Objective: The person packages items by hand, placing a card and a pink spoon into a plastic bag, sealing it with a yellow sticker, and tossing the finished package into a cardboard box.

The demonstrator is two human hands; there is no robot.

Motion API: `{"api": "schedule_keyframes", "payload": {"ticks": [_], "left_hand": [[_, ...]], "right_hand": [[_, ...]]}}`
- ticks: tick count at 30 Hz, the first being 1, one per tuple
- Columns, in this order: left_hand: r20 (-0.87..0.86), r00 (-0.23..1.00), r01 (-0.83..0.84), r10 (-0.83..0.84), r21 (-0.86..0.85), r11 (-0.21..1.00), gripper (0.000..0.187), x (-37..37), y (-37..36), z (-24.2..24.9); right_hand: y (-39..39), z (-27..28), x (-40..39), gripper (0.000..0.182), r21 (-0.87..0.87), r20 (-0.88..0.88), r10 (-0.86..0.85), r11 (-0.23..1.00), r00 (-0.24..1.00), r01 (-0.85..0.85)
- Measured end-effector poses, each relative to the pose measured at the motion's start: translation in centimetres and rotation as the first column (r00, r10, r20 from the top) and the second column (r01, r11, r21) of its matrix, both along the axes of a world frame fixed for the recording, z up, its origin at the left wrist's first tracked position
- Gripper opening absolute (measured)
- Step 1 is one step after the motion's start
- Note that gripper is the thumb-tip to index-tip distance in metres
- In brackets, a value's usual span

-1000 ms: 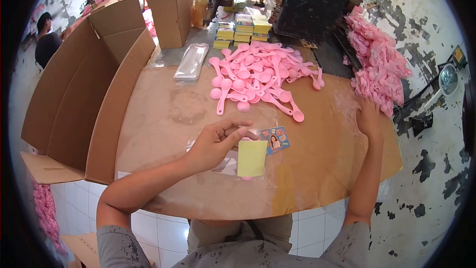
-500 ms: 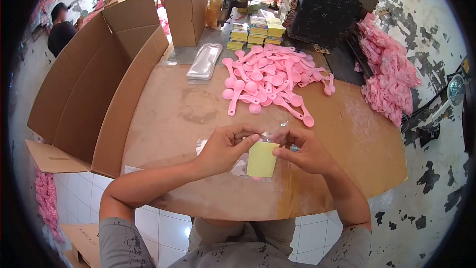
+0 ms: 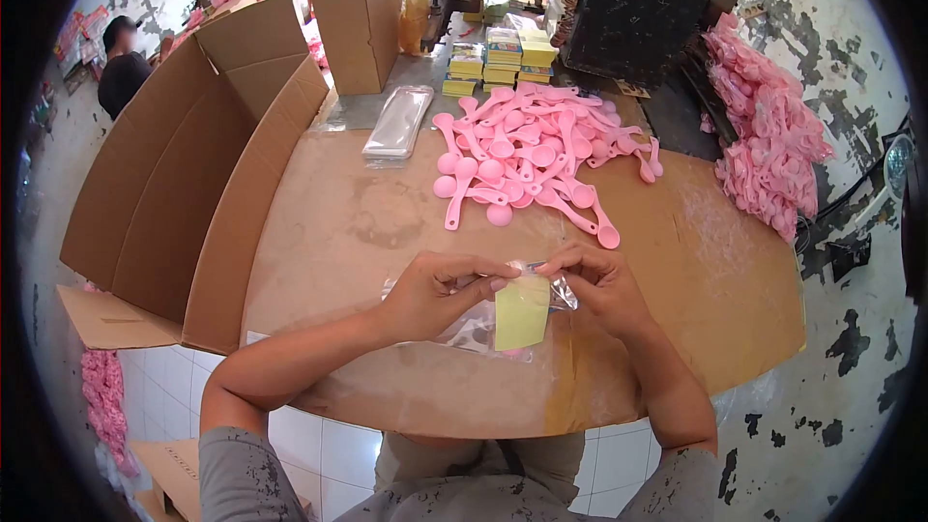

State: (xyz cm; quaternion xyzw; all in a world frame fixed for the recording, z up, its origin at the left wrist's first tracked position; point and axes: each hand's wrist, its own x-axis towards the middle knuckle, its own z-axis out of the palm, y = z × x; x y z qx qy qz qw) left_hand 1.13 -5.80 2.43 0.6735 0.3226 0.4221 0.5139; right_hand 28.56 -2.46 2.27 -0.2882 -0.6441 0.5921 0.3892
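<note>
A yellow card (image 3: 522,317) lies in a clear plastic bag between my two hands, low in the middle of the view. My left hand (image 3: 447,292) pinches the bag's upper edge on the left. On the right, the fingers of my right hand (image 3: 597,285) are closed on the same edge, with crinkled clear film beside them. Something pink shows faintly below the card. More clear film (image 3: 469,331) lies flat on the table under my left hand. Beyond my hands is a pile of pink measuring spoons (image 3: 522,150).
An open cardboard box (image 3: 232,222) stands at the left, another box (image 3: 353,29) behind it. Clear bags (image 3: 398,124) and stacked cards (image 3: 503,58) lie at the back. Pink bagged items (image 3: 764,126) hang at the right. Two other people are in the background.
My fingers have come together at the bag's top edge. My right hand has let go of the card's side, and the card now sits behind film. The view has shifted slightly.
</note>
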Motion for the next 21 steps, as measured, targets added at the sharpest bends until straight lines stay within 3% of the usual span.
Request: {"api": "schedule_keyframes", "payload": {"ticks": [2,5,9,11,15,17,20,21], "left_hand": [[0.011,1.0,0.014,-0.013,-0.038,0.999,0.021,-0.1,0.0,0.5],[0.188,0.982,0.048,-0.012,-0.193,0.98,0.022,0.1,0.1,0.3],[0.047,0.999,0.0,0.012,-0.252,0.968,0.022,0.4,0.1,0.1],[-0.033,0.999,-0.004,-0.006,-0.288,0.958,0.024,0.3,0.0,1.3],[0.055,0.998,0.015,-0.002,-0.243,0.97,0.026,0.2,0.5,0.4],[0.082,0.996,-0.013,0.029,-0.193,0.981,0.026,0.0,1.0,-0.7],[0.358,0.919,-0.094,0.166,-0.211,0.973,0.024,1.4,0.3,0.2],[0.284,0.951,-0.067,0.121,-0.191,0.979,0.027,1.3,0.2,0.2]], "right_hand": [[-0.1,0.7,0.5,0.014,-0.026,0.05,0.002,1.0,0.999,0.0],[-0.5,1.3,0.4,0.014,-0.008,0.1,-0.013,1.0,0.995,0.013],[-0.5,0.4,-0.3,0.017,0.108,0.06,-0.028,0.994,0.998,0.021],[-0.5,0.2,-0.1,0.021,0.045,0.074,-0.045,0.998,0.996,0.041],[-1.0,1.4,-0.5,0.03,-0.021,0.001,-0.023,1.0,1.0,0.023],[-1.0,1.1,0.0,0.034,-0.004,0.121,0.05,0.999,0.991,-0.05],[-0.8,1.0,0.3,0.036,-0.004,0.181,0.067,0.998,0.981,-0.068],[-0.8,1.0,0.3,0.036,-0.007,0.182,0.057,0.998,0.982,-0.057]]}}
